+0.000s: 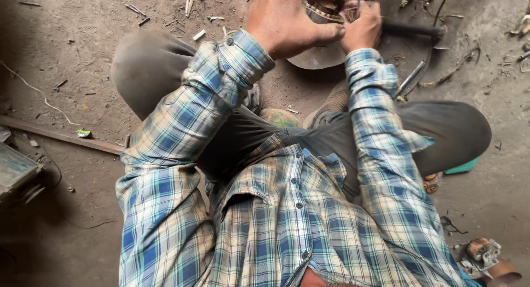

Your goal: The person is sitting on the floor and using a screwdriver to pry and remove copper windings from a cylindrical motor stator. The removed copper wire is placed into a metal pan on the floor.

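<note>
Dusty dirt floor (66,60) everywhere, with little scraps and splinters scattered about. Far left there's a grey box-like thing (14,168) at the edge, then a long flat metal strip (61,137) lying across the dirt with a thin white cord (38,93) looping above it.

Moving in, the person is sitting on the floor, knees spread, in a blue and cream plaid shirt (276,220) and grey trousers (149,66). The left hand (287,22) is clamped over the top of a round metal part with reddish copper-looking windings (326,5), which sits on the floor between the feet at the top of the view, partly cut off. Fingers are wrapped across its rim, so it's gripping that.

Right beside it, the right hand (361,27) is clenched around a dark-handled tool (411,29), handle sticking out to the right, working end hidden against the windings, so I can't tell what kind.

Further right: a thin metal rod (409,79) near the knee, a teal bit (464,166) under the leg, and a small rusty part (480,256) bottom right.
</note>
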